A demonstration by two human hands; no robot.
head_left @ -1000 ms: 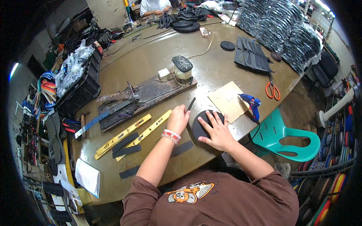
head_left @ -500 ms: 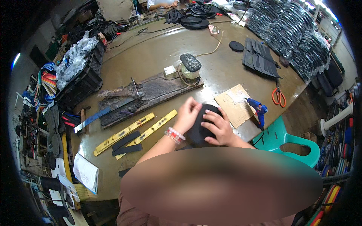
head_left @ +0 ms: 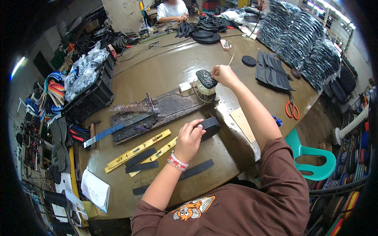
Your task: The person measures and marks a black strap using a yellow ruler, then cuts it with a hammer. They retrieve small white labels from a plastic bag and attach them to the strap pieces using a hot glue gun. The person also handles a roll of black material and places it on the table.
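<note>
My left hand (head_left: 188, 142) is closed around a coiled roll of black strap (head_left: 211, 127), holding it on edge above the table. My right hand (head_left: 224, 76) reaches forward, fingers pinched at the right edge of a black pad (head_left: 205, 78) dotted with small pale metal bits, like pins. Whatever lies between those fingertips is too small to make out. The pad tops a cloudy jar (head_left: 206, 89) on a worn dark wooden board (head_left: 169, 106). Below my left hand lies a flat black strip (head_left: 197, 170), partly hidden by my forearm.
Yellow rulers (head_left: 138, 148) and short black strips lie left. A steel blade (head_left: 118, 129) rests across the board. Right are a tan sheet (head_left: 242, 125), orange-handled scissors (head_left: 291, 109), a mostly hidden blue glue gun (head_left: 278, 121) and a green chair (head_left: 315, 159). A person (head_left: 172, 11) sits opposite.
My right hand has left the black roll and moved forward to the pad on the jar. My left hand keeps the roll, now turned on edge. The view has shifted slightly.
</note>
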